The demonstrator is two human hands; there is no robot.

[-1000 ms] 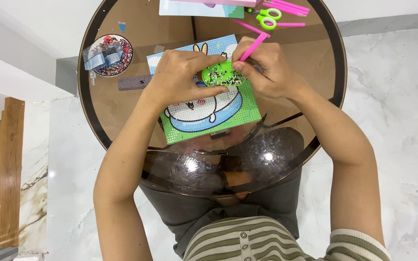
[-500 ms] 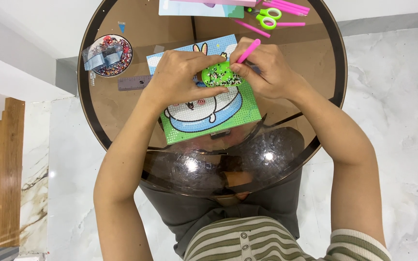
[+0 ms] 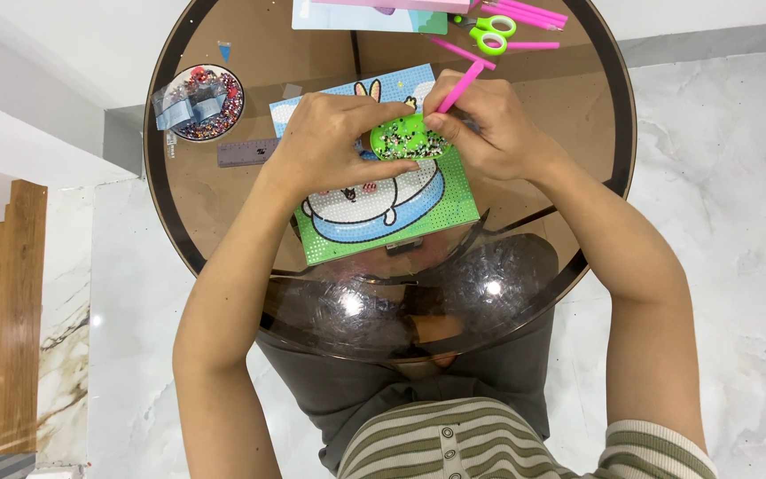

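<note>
I noted the left hand (image 3: pixel 334 142) gripping a small green tray (image 3: pixel 408 137) of beads, holding it over the far part of the rabbit-pattern canvas (image 3: pixel 392 208) at mid desk (image 3: pixel 223 195). The right hand (image 3: pixel 480 124) was closed around a pink pen (image 3: pixel 460 87), tip at the tray's right edge. Far right lay green scissors (image 3: pixel 488 34); far left, a bead dish (image 3: pixel 199 102) and, nearer, a small ruler (image 3: pixel 246 153).
</note>
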